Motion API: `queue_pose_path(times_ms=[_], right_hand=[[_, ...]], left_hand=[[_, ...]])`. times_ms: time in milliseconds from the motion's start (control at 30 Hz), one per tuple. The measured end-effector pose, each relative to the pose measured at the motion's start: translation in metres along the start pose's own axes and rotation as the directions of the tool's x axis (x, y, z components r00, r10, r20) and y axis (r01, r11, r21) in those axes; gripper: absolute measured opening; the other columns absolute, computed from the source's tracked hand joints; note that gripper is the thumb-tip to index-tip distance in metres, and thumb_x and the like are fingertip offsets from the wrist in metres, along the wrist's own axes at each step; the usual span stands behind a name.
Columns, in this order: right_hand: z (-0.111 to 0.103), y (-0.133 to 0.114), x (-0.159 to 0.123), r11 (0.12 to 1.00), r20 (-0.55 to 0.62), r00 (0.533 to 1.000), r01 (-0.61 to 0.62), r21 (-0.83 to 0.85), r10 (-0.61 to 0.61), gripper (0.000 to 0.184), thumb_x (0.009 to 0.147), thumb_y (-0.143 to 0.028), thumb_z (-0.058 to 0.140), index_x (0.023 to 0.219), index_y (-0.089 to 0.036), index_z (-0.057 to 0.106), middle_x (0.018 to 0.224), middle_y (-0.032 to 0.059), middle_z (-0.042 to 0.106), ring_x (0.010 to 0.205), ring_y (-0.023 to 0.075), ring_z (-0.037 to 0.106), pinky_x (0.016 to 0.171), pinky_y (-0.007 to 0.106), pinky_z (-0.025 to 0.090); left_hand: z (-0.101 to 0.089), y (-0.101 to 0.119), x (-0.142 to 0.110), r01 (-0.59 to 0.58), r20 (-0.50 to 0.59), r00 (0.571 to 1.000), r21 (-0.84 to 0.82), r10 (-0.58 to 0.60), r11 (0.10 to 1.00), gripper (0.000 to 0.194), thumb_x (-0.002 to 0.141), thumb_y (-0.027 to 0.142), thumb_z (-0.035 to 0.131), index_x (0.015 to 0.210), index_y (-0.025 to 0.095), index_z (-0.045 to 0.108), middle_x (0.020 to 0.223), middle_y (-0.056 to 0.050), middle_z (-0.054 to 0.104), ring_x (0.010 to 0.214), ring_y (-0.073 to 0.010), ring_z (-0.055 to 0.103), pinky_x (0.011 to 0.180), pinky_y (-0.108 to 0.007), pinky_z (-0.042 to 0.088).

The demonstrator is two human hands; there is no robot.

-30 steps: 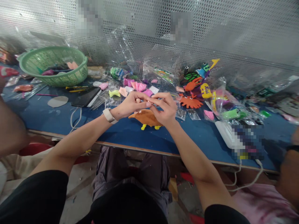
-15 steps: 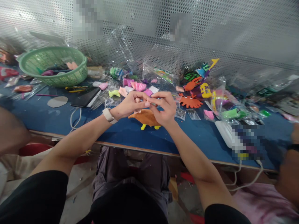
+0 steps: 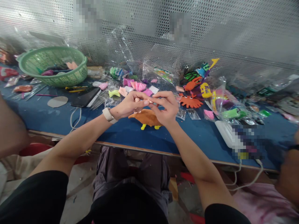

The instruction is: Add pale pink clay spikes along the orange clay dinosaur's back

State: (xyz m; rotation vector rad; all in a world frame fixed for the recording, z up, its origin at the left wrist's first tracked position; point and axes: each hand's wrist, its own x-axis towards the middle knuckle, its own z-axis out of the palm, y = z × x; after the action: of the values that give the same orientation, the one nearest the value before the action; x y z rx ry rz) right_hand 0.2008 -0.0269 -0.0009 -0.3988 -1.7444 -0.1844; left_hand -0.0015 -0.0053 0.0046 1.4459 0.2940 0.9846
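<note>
Hard to make out: your fingertips overlap, so most of the pale piece (image 3: 150, 101) between them is covered and its shape can't be read. A pale lump (image 3: 137, 100) shows in the curl of your left hand (image 3: 128, 106); whether it joins the piece, can't tell. The upper edge of the brown figure (image 3: 146, 118) is partly behind your hands. A pixelated patch covers part of the things beside the white device (image 3: 227, 134), right of the figure. Other people's arms are cut off at both picture edges.

Position: pale piece is at your meeting fingertips, above the brown figure in view. Figure sits on the blue table (image 3: 130, 137), just below your hands in view, two yellow feet (image 3: 150, 127) showing on its near side.

Left hand: fingers curled, thumb and forefinger pinching the pale piece. Right hand (image 3: 166, 109): fingers bent and a little apart, thumb and forefinger tips up against the piece; whether they grip it too, can't tell. The hands come together at the fingertips, palms apart.

Around the figure: black phone (image 3: 85, 97) and grey disc (image 3: 57, 101) off to its left, green basket (image 3: 52, 79) farther left and back. Pink pieces (image 3: 138, 86) behind it. Orange crab (image 3: 191, 102) to its right and a bit back, yellow piece (image 3: 206, 90) beyond the crab.
</note>
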Motion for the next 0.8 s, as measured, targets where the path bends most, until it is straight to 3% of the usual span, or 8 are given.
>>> queue_pose_path(times_ms=[367, 600, 800], right_hand=[[-0.0019, 0.0010, 0.0024, 0.998, -0.006, 0.999, 0.048, -0.043, -0.049, 0.025, 0.103, -0.024, 0.081, 0.125, -0.037, 0.081, 0.110, 0.0008, 0.077, 0.087, 0.0137, 0.073, 0.061, 0.028, 0.057], [-0.0047, 0.0078, -0.0002, 0.987, 0.005, 0.993, 0.115, -0.114, -0.115, 0.035, 0.100, -0.020, 0.084, 0.129, -0.038, 0.080, 0.108, -0.0003, 0.078, 0.094, 0.0154, 0.074, 0.064, 0.028, 0.060], [-0.0042, 0.0064, 0.0001, 0.989, 0.004, 0.995, 0.097, -0.112, -0.097, 0.035, 0.101, -0.020, 0.083, 0.129, -0.040, 0.079, 0.108, -0.0018, 0.078, 0.093, 0.0144, 0.074, 0.066, 0.028, 0.059]], left_hand=[[-0.0011, -0.0007, 0.0014, -0.005, -0.031, 1.000, 0.033, 0.006, 0.999, 0.038, 0.085, 0.053, 0.096, 0.096, 0.019, 0.085, 0.046, 0.010, 0.041, 0.040, -0.0025, 0.030, 0.042, -0.020, 0.024], [0.0021, 0.0033, 0.0009, 0.026, -0.056, 0.998, 0.055, -0.023, 0.998, 0.039, 0.085, 0.054, 0.096, 0.095, 0.018, 0.085, 0.046, 0.011, 0.037, 0.041, -0.0023, 0.028, 0.042, -0.019, 0.024], [0.0009, 0.0011, 0.0007, 0.014, -0.067, 0.998, 0.099, -0.008, 0.995, 0.041, 0.084, 0.057, 0.095, 0.097, 0.019, 0.086, 0.044, 0.010, 0.042, 0.039, -0.0027, 0.031, 0.041, -0.019, 0.025]])
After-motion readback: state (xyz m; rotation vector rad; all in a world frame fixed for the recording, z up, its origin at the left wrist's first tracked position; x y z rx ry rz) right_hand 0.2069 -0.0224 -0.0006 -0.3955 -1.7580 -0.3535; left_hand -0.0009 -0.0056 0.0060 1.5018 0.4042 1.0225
